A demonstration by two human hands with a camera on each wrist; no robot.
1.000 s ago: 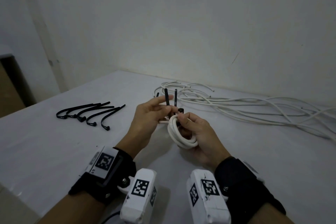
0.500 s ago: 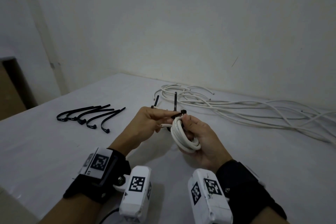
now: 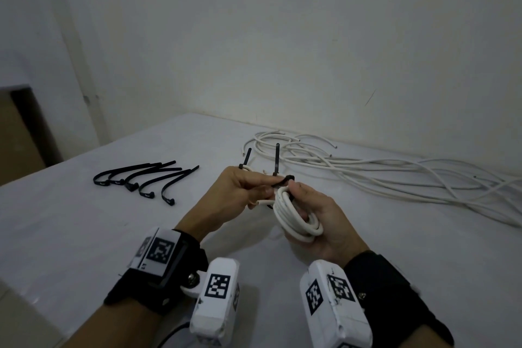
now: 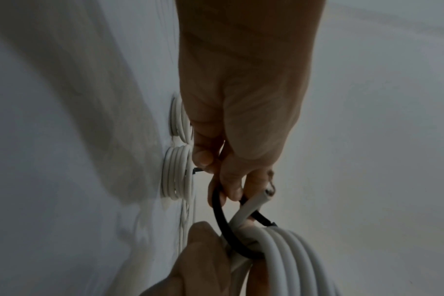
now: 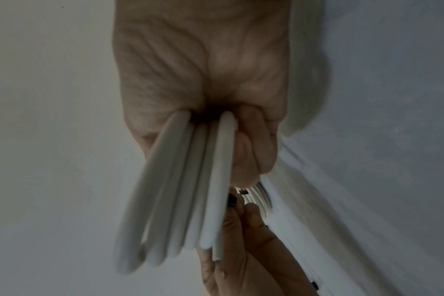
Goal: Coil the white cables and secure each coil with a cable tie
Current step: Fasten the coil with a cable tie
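Note:
My right hand (image 3: pixel 300 202) grips a small coil of white cable (image 3: pixel 296 222) above the table, with its fingers through the loops and its thumb on top. A black cable tie (image 3: pixel 283 181) loops around the top of the coil. My left hand (image 3: pixel 265 192) pinches the tie. In the left wrist view the black cable tie (image 4: pixel 219 212) runs from my left fingers (image 4: pixel 232 186) around the white cable coil (image 4: pixel 292 260). The right wrist view shows the cable coil (image 5: pixel 190 190) in my palm, blurred.
Two tied coils (image 4: pixel 178 172) lie just behind my hands, their black tie tails (image 3: pixel 276 158) standing up. A long tangle of loose white cables (image 3: pixel 381 175) stretches along the wall to the right. Several spare black ties (image 3: pixel 141 181) lie to the left on the white table (image 3: pixel 70 234).
My left index finger, stretched out a second ago, has curled onto the tie. The tie's tail, which stood upright then, now bends over the coil. Both hands sit slightly lower.

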